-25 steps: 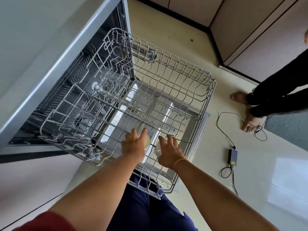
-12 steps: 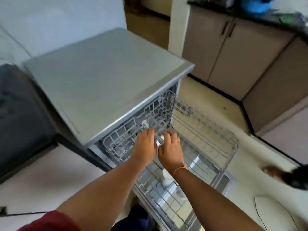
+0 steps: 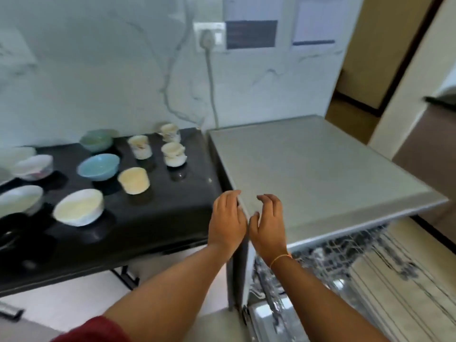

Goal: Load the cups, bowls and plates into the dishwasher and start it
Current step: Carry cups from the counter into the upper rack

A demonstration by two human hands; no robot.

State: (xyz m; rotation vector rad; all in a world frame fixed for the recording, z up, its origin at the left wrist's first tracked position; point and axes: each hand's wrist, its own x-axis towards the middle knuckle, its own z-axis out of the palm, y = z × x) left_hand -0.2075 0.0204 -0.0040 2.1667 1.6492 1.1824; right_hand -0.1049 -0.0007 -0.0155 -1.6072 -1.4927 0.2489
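Note:
The grey dishwasher [image 3: 320,174] stands at the right with its wire rack [image 3: 357,267] pulled out below its top. On the black table [image 3: 153,218] at the left sit a blue bowl [image 3: 98,166], a green bowl [image 3: 96,140], a cream cup [image 3: 134,180], a white bowl [image 3: 79,207] and several white cups [image 3: 172,154]. My left hand [image 3: 227,218] and my right hand [image 3: 269,223] hover side by side over the dishwasher's front left corner, both empty with fingers loosely curled and apart.
A wall socket [image 3: 209,37] with a grey cable hangs above the dishwasher. More bowls [image 3: 32,166] line the table's left edge. A doorway [image 3: 385,58] and a counter lie to the right. Tiled floor shows below the table.
My view has swung up and left from the rack to the table of dishes. Both hands have left the rack and risen above the dishwasher's top corner, empty.

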